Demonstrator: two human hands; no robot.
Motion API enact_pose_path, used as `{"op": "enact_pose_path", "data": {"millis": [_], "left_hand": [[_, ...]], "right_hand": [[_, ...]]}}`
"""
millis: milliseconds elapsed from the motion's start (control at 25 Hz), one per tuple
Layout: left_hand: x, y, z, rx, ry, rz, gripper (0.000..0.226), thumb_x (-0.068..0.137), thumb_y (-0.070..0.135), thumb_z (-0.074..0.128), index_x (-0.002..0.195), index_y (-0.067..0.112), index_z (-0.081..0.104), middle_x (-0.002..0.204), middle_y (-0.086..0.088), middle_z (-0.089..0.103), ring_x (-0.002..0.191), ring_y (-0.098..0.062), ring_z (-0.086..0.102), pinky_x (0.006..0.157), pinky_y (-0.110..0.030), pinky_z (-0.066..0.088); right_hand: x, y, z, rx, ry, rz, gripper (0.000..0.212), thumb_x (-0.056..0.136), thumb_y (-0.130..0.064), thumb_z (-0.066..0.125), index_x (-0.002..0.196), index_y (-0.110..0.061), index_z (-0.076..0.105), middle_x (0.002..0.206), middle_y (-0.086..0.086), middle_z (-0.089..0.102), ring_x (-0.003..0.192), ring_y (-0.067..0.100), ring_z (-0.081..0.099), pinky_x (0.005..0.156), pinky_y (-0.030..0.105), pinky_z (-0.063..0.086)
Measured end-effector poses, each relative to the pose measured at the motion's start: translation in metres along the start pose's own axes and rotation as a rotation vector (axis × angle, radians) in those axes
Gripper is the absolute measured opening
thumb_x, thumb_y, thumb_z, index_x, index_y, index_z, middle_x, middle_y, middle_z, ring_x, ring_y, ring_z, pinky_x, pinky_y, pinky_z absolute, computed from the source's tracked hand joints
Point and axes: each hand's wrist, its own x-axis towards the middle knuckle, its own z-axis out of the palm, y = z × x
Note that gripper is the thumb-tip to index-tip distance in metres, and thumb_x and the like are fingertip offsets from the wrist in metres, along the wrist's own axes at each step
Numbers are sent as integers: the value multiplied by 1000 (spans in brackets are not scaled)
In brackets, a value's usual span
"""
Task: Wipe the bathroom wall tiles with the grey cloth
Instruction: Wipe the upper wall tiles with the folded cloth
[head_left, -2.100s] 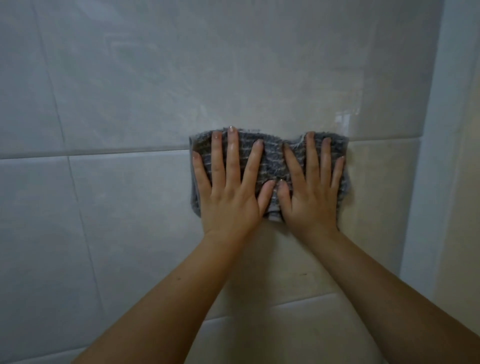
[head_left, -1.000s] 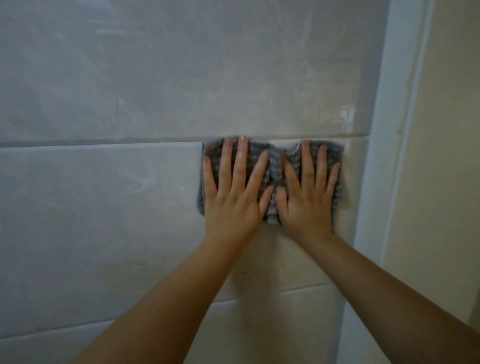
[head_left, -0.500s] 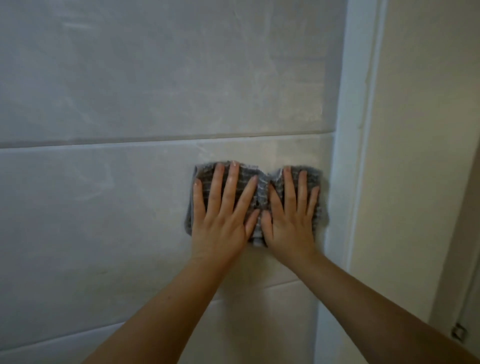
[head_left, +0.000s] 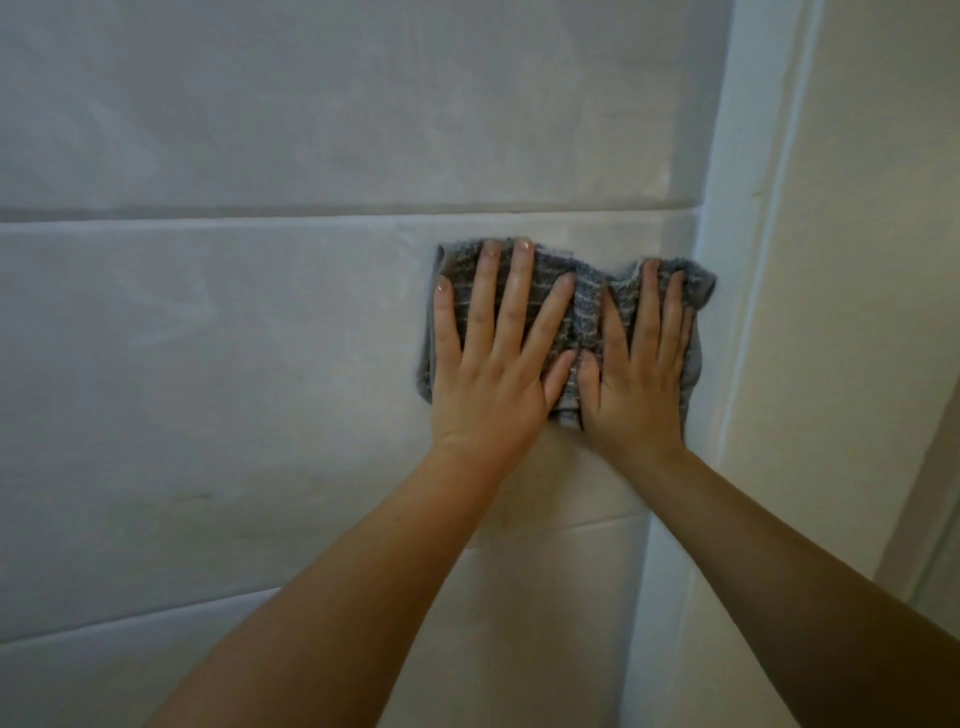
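so the grey cloth (head_left: 587, 312) is stretched sideways on the wall tiles (head_left: 234, 364), long axis running left to right, top edge just under the horizontal grout line (head_left: 260, 221), right end right up at the white corner strip (head_left: 722, 208), touching it I think but that bit's too soft to be sure. left hand (head_left: 488, 384) lies flat on the left half, fingers (head_left: 517, 291) straight, fanned out and pointing up, right hand (head_left: 639, 395) does the same on the right half, thumbs (head_left: 558, 376) about meeting in the middle, both just pressing it to the tile, no gripping. the hands cover most of it, only the top edge, a sliver down each side and the bit between the thumbs show. what shows is dark grey with thin pale stripes running across, with a dip in the middle of the top edge. both forearms (head_left: 363, 571) get cut off by the frame edge, and the beige wall (head_left: 857, 260) past the strip is blurry
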Motion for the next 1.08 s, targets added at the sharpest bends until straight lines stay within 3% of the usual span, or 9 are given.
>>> {"op": "enact_pose_path", "data": {"millis": [280,480,640,840,1080], "left_hand": [[-47,-3,2,-37,-53,58,58,102,48,41,155,25,32,162,-11,17,151,-32,10,122,-54,-5],[-68,-35,-7,-22,-43,47,56,103,50,39,154,28,32,162,-7,14,151,-29,12,122,-52,-1],[-91,-79,-23,14,-51,16,57,101,55,40,153,31,35,161,-7,18,151,-28,15,122,-52,3],[-122,-154,-47,47,-22,-22,59,98,60,43,150,32,40,160,-7,24,150,-28,19,121,-56,10],[-152,-227,-69,70,-5,-47,61,97,62,44,149,31,39,160,-10,26,149,-32,21,120,-58,11]], "right_hand": [[-57,-27,19,-46,24,134,53,103,-35,19,152,-14,14,155,26,19,144,47,13,116,64,9],[-67,-64,28,-33,46,123,51,103,-32,21,146,-7,26,154,27,22,143,49,15,114,67,10],[-70,-111,35,-33,53,77,47,102,-30,25,142,-6,31,155,23,19,142,50,15,113,68,9],[-70,-189,45,-9,56,20,51,99,-31,29,147,-16,22,156,20,17,143,48,13,114,67,6],[-69,-267,57,9,57,-8,51,99,-33,32,147,-18,25,156,19,16,143,47,13,113,69,9]]}}
